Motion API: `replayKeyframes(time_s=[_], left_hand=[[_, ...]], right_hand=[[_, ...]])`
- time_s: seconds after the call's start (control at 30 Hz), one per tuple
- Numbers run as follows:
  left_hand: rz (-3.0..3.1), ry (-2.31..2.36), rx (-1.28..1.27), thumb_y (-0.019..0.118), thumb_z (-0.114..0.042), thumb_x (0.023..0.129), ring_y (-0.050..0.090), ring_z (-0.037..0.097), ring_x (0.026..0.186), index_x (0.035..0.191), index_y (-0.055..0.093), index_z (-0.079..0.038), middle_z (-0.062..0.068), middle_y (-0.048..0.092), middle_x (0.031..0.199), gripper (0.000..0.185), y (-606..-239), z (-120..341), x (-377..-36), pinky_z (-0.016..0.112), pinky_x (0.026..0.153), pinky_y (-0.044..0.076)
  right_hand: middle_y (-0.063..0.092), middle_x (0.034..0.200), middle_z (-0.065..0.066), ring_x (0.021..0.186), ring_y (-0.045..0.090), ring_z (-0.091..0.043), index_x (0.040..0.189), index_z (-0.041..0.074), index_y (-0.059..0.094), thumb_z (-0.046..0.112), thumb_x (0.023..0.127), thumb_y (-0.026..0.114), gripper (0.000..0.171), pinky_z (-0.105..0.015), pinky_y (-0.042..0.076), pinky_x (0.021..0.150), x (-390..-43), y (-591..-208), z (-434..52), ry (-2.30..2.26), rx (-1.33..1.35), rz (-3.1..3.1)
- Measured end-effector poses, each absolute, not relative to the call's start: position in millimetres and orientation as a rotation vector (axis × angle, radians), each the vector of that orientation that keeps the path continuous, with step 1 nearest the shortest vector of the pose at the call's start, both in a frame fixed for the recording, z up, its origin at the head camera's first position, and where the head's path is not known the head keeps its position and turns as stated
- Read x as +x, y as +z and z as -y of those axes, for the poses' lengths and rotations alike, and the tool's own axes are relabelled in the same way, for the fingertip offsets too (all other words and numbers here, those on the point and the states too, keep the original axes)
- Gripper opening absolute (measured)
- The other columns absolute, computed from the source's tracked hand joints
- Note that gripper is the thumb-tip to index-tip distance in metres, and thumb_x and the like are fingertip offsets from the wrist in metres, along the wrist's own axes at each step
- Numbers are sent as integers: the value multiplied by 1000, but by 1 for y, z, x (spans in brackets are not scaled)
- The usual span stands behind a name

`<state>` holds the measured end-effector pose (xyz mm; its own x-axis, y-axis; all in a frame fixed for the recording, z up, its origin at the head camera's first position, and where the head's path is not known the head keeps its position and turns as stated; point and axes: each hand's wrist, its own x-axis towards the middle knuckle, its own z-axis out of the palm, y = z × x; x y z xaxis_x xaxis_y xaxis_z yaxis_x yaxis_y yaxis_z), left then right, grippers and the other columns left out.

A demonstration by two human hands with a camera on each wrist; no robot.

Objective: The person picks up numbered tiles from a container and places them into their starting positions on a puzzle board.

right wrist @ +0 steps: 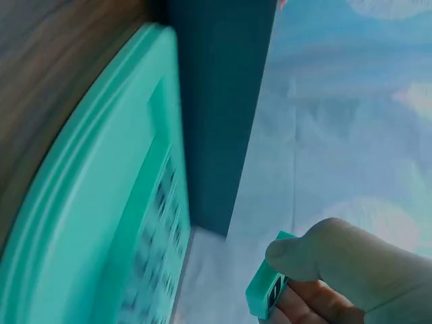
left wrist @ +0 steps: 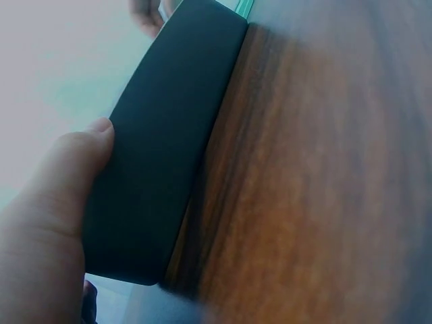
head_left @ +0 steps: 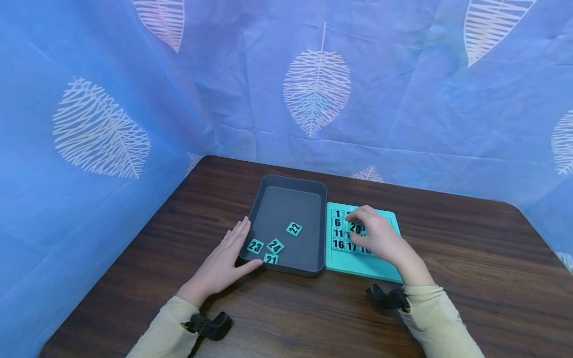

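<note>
Between thumb and fingertips, my right hand (head_left: 380,236) pinches a small turquoise tile marked 20 (head_left: 355,228) over a turquoise number board (head_left: 358,266). In the right wrist view, the tile (right wrist: 264,289) is held clear of the board (right wrist: 101,202). Rows of numbered tiles sit in the board's recess, partly hidden by that hand. My left hand (head_left: 219,263) lies with straight fingers along the near left corner of a dark grey tray (head_left: 288,201), its thumb on the tray's front wall (left wrist: 162,148). Inside the tray are loose tiles 22 (head_left: 294,228), 23 (head_left: 255,246), 24 (head_left: 275,246) and 21 (head_left: 270,259).
Tray and board stand side by side on a dark wood table (head_left: 470,248), the board on the right. A blue cloth (head_left: 250,99) with white leaf prints hangs behind and to the left. Black bands (head_left: 209,325) are worn on both wrists.
</note>
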<state>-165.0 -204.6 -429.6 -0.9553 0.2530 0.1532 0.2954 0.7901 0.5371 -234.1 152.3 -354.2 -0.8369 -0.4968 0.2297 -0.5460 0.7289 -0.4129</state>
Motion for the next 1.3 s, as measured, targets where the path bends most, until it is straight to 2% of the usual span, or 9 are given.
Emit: replayKeyframes(time_s=[0.2, 0.37, 0.57, 0.8, 1.3], left_hand=[[2900, -908, -451, 55, -60, 89, 5, 19, 145, 155, 7, -17, -1, 4, 160, 92, -430, 205, -165, 47, 115, 12], [2896, -917, -452, 55, -59, 89, 5, 20, 145, 155, 7, -18, -1, 4, 160, 92, -430, 205, -165, 47, 115, 12], [2890, -922, -458, 56, -60, 88, 6, 20, 145, 155, 8, -17, -1, 5, 160, 93, -430, 204, -166, 48, 115, 13], [2890, -925, -451, 56, -60, 89, 5, 19, 145, 155, 7, -17, -1, 4, 160, 93, -430, 203, -165, 47, 115, 12], [2886, -922, -456, 57, -57, 89, 6, 19, 145, 155, 7, -16, 1, 5, 160, 92, -429, 203, -165, 46, 115, 11]], right_hand=[[57, 112, -17, 97, 56, -32, 111, -2, 64, 1, 82, 68, 29, -46, 50, 74, -229, -355, -183, 640, 808, 2893], [58, 107, -14, 92, 56, -28, 107, -1, 65, -1, 79, 69, 28, -43, 49, 71, -226, -358, -204, 574, 815, 2947], [59, 102, -12, 92, 57, -29, 105, -2, 65, -3, 77, 69, 28, -45, 50, 73, -224, -359, -223, 571, 815, 3033], [61, 103, -11, 92, 56, -29, 106, -2, 64, -5, 74, 70, 33, -45, 50, 75, -228, -363, -232, 601, 838, 3120], [59, 103, -12, 92, 56, -29, 108, -2, 63, -5, 75, 69, 33, -44, 50, 74, -231, -370, -231, 617, 840, 3128]])
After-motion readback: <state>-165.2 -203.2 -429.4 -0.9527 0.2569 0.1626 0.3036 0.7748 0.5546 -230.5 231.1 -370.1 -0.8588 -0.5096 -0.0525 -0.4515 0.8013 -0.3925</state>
